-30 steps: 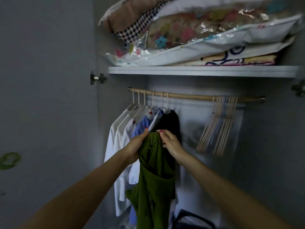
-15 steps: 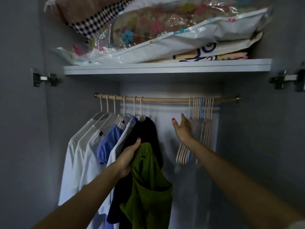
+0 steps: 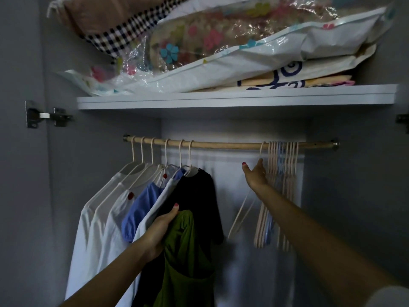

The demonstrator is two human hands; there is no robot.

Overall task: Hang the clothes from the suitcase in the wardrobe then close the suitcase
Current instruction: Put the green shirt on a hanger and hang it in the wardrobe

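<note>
Landmark: white shelf (image 3: 234, 99) across the upper part.
On shelf: clear floral storage bag (image 3: 221, 47), checked fabric (image 3: 115, 37), folded patterned bedding (image 3: 294, 79).
Below shelf, left: metal door hinge (image 3: 47, 116).
Right edge: second hinge (image 3: 402, 119).

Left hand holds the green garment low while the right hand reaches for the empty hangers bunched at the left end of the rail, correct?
Not quite. In the head view the empty hangers are bunched at the right end of the rail, not the left. The rest stands: the left hand holds the green garment low, and the right hand reaches for them.
</note>
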